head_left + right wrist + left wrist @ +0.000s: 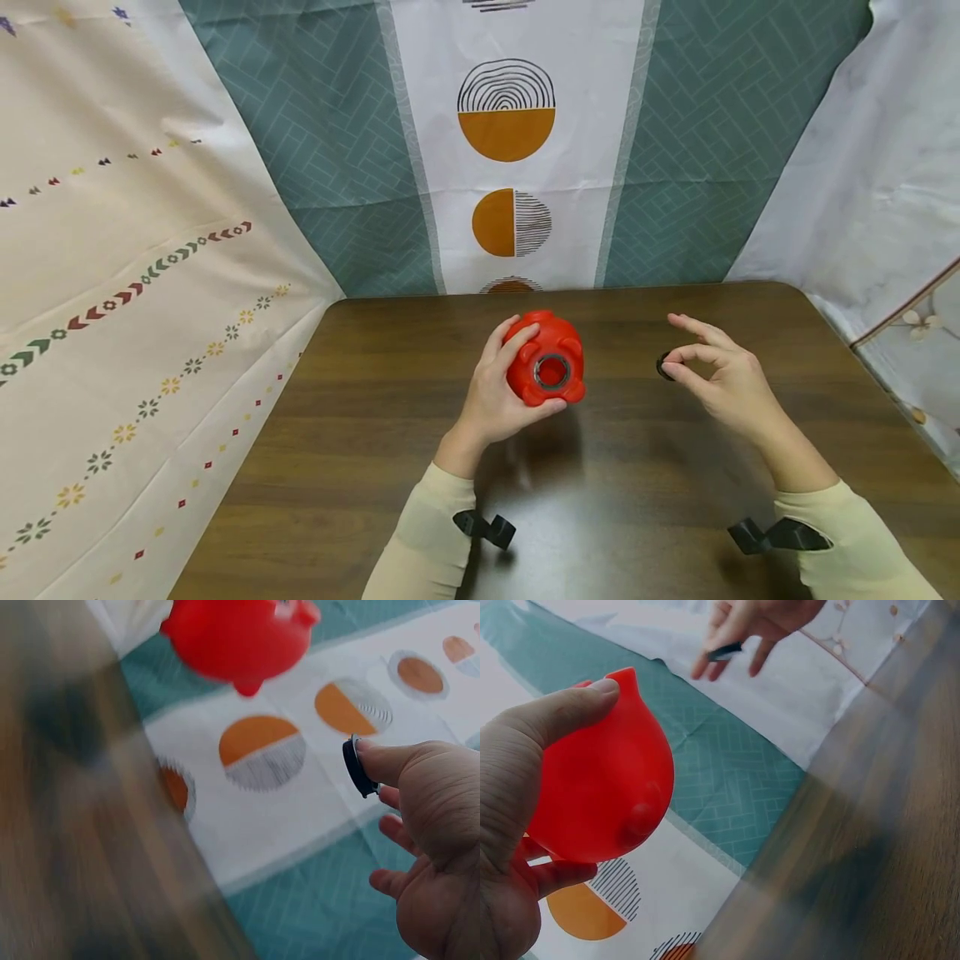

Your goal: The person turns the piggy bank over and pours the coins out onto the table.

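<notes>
Left hand [495,400] held above the table [360,467], pointing to 1 o'clock: my fingers and thumb curled round the red container [544,335], its rimmed hole [552,372] facing me. Right hand [726,382], pointing to 10–11: my thumb and forefinger pinch a black cap [661,367] at the container's 3 o'clock, well apart.

Bright, even light in the head view, and look, pale glare spreads across the table [600,525], a soft shadow lying beneath the red container [528,337]! Both wrist views run dimmer, the table smearing into blur; in the right one, the container looks soft too.
</notes>
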`<state>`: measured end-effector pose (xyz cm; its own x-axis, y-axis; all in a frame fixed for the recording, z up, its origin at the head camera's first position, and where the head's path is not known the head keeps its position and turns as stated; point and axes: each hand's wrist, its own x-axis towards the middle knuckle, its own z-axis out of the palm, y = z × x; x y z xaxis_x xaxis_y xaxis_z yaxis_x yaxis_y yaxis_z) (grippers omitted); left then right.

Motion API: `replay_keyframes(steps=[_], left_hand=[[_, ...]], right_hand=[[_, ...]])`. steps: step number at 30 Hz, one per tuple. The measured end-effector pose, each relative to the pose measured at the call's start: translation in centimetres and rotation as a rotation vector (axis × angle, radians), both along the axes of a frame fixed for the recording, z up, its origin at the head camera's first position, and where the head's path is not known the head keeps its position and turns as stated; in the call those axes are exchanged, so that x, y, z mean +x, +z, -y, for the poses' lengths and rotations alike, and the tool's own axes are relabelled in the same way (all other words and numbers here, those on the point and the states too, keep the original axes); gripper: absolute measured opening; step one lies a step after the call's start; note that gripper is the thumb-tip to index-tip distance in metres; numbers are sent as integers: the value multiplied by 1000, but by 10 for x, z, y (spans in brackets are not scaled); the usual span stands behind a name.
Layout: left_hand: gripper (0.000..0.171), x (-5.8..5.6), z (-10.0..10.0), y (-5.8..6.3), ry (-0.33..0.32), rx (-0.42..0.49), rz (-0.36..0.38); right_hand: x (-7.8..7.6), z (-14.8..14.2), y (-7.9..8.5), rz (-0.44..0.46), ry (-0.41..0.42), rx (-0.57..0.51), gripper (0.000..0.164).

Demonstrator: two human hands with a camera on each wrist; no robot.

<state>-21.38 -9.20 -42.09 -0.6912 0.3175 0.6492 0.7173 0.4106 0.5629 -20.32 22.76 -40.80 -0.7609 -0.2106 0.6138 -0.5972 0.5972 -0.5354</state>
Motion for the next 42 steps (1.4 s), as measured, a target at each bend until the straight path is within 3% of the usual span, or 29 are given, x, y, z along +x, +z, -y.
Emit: replay_keyframes(steps=[9, 19, 42], left_hand=[[86, 0, 0, 1, -3, -4, -1], [86, 1, 0, 0, -5, -7, 20], [86, 1, 1, 0, -1, -5, 20]], right_hand=[[-8, -40, -31, 68, -78, 87, 17], [-16, -65, -63, 70, -17, 193, 18], [-35, -80, -90, 166, 3, 257, 12]])
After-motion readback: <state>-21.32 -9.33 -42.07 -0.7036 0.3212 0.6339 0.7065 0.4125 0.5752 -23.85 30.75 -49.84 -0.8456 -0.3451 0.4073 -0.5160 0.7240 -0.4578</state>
